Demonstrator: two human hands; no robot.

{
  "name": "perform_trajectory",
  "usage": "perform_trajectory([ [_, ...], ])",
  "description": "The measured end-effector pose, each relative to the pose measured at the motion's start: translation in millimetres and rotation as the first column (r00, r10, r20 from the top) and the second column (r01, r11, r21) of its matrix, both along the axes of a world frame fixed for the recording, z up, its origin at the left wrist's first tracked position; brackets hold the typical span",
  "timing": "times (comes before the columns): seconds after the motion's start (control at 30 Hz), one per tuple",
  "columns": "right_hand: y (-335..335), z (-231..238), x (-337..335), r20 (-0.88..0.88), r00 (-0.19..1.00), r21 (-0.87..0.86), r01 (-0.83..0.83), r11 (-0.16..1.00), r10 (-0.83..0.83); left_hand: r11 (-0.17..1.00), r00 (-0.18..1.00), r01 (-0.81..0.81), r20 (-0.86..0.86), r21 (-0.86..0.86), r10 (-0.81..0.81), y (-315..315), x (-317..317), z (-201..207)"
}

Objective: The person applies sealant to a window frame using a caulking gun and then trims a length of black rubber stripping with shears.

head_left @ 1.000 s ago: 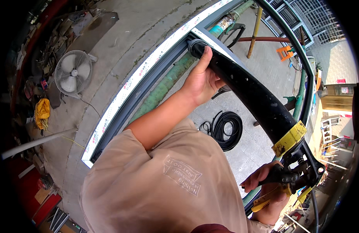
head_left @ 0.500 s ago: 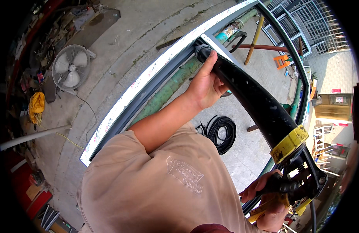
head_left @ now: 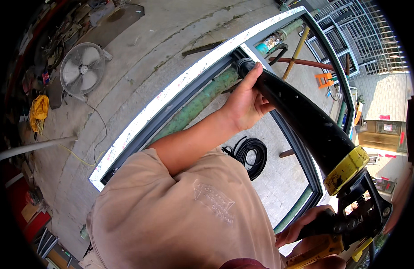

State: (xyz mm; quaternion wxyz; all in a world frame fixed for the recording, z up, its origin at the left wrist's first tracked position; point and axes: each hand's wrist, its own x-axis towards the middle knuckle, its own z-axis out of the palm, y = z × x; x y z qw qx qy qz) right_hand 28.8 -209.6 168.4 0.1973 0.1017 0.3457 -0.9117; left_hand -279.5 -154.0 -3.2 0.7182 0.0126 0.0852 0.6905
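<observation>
A caulking gun with a long black barrel point(head_left: 305, 121) and a worn yellow collar point(head_left: 346, 170) slants across the right half of the head view. My left hand point(head_left: 248, 106) is wrapped under the barrel near its front end, thumb along the top. At the lower right, my right hand point(head_left: 299, 226) closes around the gun's black handle and yellow trigger lever point(head_left: 321, 251); part of it is hidden by them. The gun's front end is at the inner corner where a crossbar point(head_left: 256, 54) meets the white-filmed rail of a large grey window frame point(head_left: 171, 92). Its very tip is hidden.
Green pipes point(head_left: 193, 101) run beneath the frame. A coiled black hose or strip point(head_left: 251, 157) lies on the concrete floor. Left are a standing fan point(head_left: 82, 69), its cord and a yellow bag point(head_left: 39, 112). An orange stool point(head_left: 324, 80) and metal grilles point(head_left: 372, 36) stand far right.
The gun and both hands have shifted slightly right and down in view, and the frame has shifted with them. The front end stays at the same corner. Both hands keep their hold.
</observation>
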Motion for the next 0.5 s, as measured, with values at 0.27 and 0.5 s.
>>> perform_trajectory([
  [0.27, -30.8, 41.5, -28.7, -0.143, 0.907, 0.362, 0.421, 0.832, -0.397, 0.999, 1.0, 0.017, 0.018, 0.041, -0.018, 1.8, 11.0, -3.9],
  [0.5, -104.2, 51.6, -79.4, -0.215, 0.364, 0.842, 0.54, 0.018, -0.906, 0.999, 0.999, 0.024, -0.033, -0.023, -0.025, -1.8, 16.0, -6.4],
])
